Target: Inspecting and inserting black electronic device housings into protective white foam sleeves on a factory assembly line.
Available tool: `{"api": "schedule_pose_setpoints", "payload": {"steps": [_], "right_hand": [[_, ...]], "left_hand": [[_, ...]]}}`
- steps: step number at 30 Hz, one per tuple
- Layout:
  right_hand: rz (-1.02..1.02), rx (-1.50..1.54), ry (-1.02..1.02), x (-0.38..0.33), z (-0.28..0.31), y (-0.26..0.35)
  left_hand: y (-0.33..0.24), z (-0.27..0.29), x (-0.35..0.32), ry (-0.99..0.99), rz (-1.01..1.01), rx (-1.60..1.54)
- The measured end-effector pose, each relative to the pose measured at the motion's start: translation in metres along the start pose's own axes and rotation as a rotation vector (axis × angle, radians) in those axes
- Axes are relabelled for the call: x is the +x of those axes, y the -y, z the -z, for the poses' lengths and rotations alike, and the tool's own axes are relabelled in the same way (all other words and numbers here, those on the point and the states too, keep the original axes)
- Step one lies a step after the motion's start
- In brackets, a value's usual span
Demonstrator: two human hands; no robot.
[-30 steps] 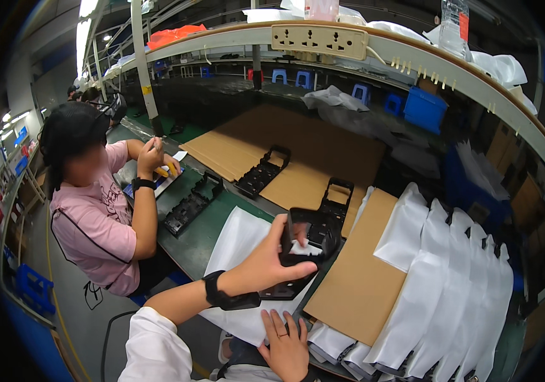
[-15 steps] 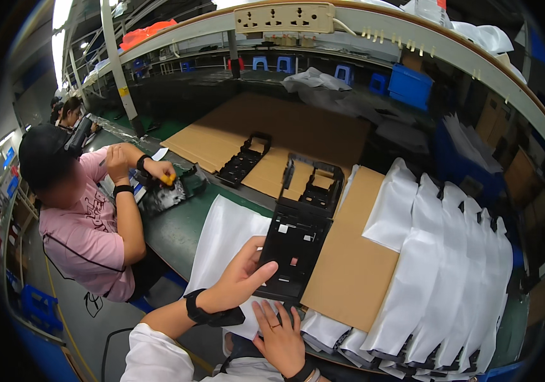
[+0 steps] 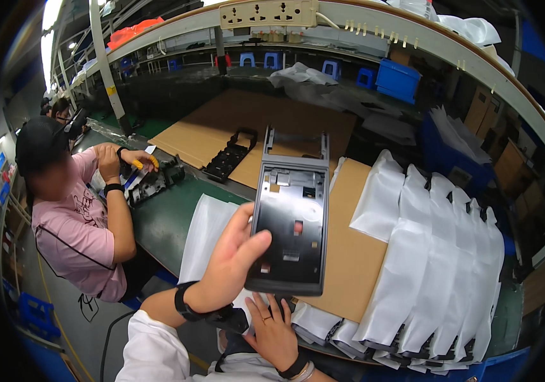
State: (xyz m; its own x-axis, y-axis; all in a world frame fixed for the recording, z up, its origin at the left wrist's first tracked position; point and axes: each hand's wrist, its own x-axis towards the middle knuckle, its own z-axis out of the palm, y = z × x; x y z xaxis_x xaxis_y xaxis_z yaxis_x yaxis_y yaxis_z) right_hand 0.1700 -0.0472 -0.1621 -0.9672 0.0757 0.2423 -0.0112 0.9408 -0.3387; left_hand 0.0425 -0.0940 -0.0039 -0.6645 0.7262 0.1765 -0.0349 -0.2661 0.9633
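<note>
The left hand (image 3: 228, 261) grips the left edge of a black plastic frame (image 3: 291, 245), raised above the bench, thumb across its face. The frame appears light and stiff; its glossy face may slip, the thin upper bars may snap, so the side rims suit holding. The right hand (image 3: 275, 337) lies spread below, apparently holding nothing; contact cannot be told. Rightward: brown cardboard (image 3: 352, 274), a blue bin (image 3: 398, 81) behind, overlapping white pouches (image 3: 406, 280), green bench top (image 3: 509, 309).
</note>
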Motion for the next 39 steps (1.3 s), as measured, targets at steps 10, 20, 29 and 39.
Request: {"api": "schedule_pose_setpoints", "payload": {"steps": [10,20,29,39], "right_hand": [[-0.038,0.052,-0.004,0.0,-0.001,0.004],[0.008,-0.049,0.021,-0.002,-0.003,0.004],[0.009,0.003,-0.053,-0.002,-0.005,-0.001],[0.047,0.04,0.009,-0.003,-0.003,0.004]], "left_hand": [[-0.011,-0.006,0.022,-0.018,0.266,-0.354],[-0.024,-0.01,0.02,0.046,0.336,-0.413],[0.049,0.049,0.108,-0.035,-0.023,0.485],[0.149,0.116,0.189,-0.036,-0.29,1.856]]}}
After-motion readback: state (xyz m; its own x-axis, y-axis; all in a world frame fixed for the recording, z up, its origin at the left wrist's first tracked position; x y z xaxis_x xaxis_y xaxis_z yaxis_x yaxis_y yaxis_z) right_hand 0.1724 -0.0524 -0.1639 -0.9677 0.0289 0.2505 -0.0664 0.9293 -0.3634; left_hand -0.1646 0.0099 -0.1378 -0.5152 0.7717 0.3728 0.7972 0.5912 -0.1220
